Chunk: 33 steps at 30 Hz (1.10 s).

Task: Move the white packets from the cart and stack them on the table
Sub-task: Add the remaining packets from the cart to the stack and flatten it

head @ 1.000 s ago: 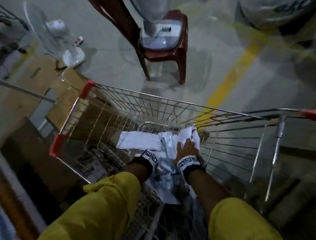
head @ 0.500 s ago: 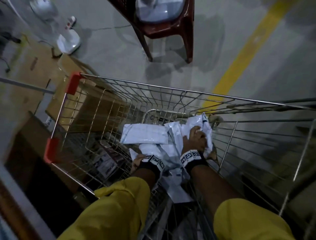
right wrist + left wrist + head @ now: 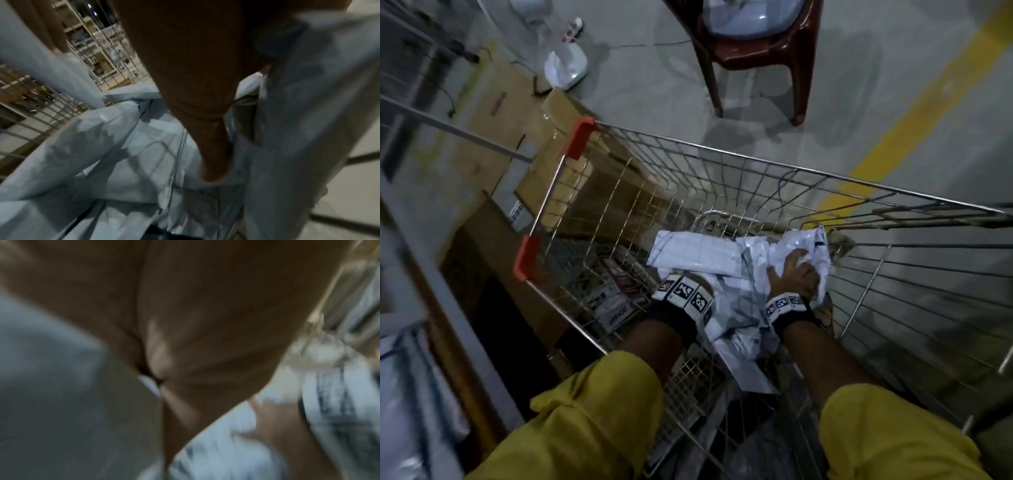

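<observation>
The white packets lie in a loose heap on the wire floor of the cart, toward its near right part, and some of them overlap each other. The cart is a metal wire basket with red plastic corner pieces on its left side. Beyond it, on the far side, a dark red plastic chair stands on the grey floor, and a yellow line is painted on the floor at the right. Flat cardboard boxes lie at the left of the cart.

Both arms, in yellow sleeves, reach down into the cart. The right hand is on top of the heap, and its fingers curl into a crumpled packet and clutch it. The left hand is hidden behind its wristband in the head view. The left wrist view is very blurred, so I cannot tell if this hand grasps something.
</observation>
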### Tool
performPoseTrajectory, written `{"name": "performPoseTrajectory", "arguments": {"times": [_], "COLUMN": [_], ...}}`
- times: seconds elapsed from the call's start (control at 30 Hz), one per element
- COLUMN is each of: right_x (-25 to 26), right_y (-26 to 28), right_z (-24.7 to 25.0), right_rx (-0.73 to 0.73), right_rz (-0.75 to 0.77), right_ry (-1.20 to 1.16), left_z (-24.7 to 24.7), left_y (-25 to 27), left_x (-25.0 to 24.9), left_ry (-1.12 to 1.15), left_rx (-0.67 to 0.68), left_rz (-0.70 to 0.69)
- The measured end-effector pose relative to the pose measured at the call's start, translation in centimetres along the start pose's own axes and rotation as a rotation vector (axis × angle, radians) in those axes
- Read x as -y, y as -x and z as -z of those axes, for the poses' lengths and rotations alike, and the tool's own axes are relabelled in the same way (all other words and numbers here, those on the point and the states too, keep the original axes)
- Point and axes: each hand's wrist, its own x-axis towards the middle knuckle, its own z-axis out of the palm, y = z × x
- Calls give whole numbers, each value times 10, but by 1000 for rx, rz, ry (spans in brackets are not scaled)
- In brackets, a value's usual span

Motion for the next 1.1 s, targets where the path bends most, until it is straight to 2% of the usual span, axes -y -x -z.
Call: {"name": "performPoseTrajectory", "arguments": {"times": [0.07, 0.1, 0.17, 0.23, 0.3, 0.4, 0.5, 0.6, 0.7, 1.0, 1.1], "right_x": [5, 6, 6, 5, 6, 0, -1, -2, -5, -21, -34], "right_y": [12, 21, 28, 32, 34, 33, 52, 86, 141, 301, 352], "right_z": [18, 28, 34, 50, 64, 80, 108, 132, 165, 243, 265], "right_rx": [41, 77, 112, 56, 57, 119, 139, 160, 80, -233, -368], "right_rz": [-47, -22, -2, -27, 24, 227, 176, 157, 211, 443, 481], "right_ry": [39, 85, 47, 41, 83, 183, 74, -18, 46, -218, -235], "left_z": [2, 0, 5, 9, 6, 1, 1, 1, 4, -5, -17], "left_y": [3, 3, 6, 13, 28, 57, 84, 111, 146, 285, 330], "left_x": [11, 15, 24, 30, 36, 41, 45, 53, 62, 84, 85], "left_ry": [1, 33, 107, 193, 286, 430, 530, 576, 567, 618, 675], "left_rx": [-78, -86, 1, 24, -43, -193, -353, -442, -564, -957, -1112], "left_rz": [31, 25, 14, 6, -17, -24, -7, -8, -3, -5, -81]}}
